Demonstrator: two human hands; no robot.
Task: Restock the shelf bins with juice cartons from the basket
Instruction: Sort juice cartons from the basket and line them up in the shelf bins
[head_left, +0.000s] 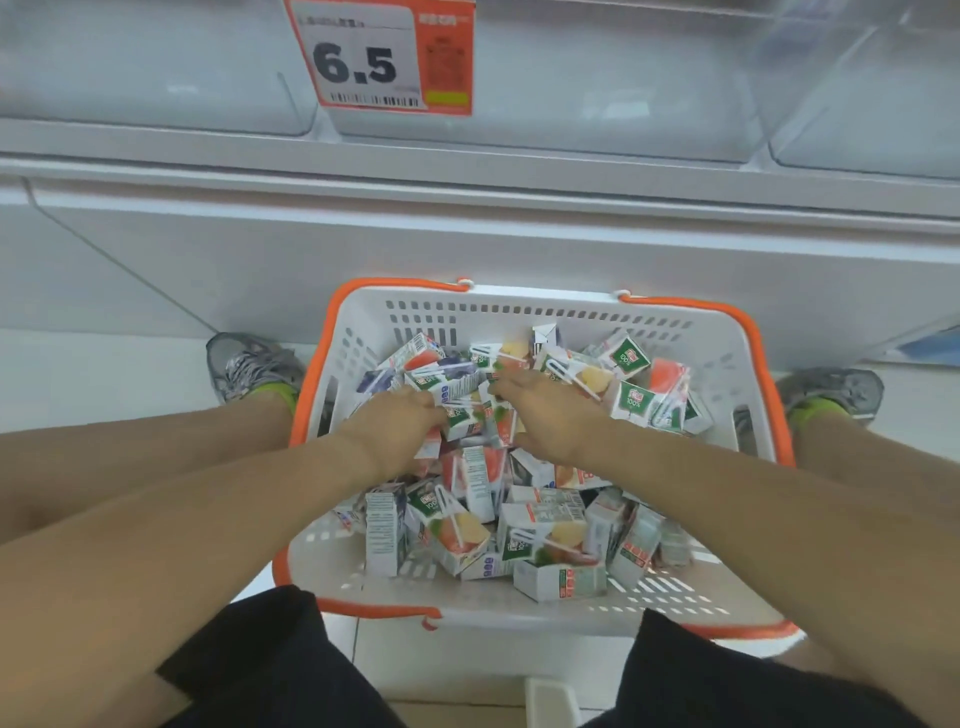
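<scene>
A white basket (363, 317) with an orange rim stands on the floor between my feet, holding several small juice cartons (545, 535) in a loose heap. Both hands reach down into the pile. My left hand (400, 431) lies over cartons at the middle left with its fingers curled around a green-and-white carton (460, 418). My right hand (545, 410) rests on the cartons just right of it, fingers stretched forward over the pile. Clear plastic shelf bins (545, 104) sit on the white shelf above the basket.
An orange and white price tag (384, 54) reading 6.5 hangs on the front of the middle bin. The white shelf edge (467, 176) runs across above the basket. My shoes (249, 366) flank the basket on the tiled floor.
</scene>
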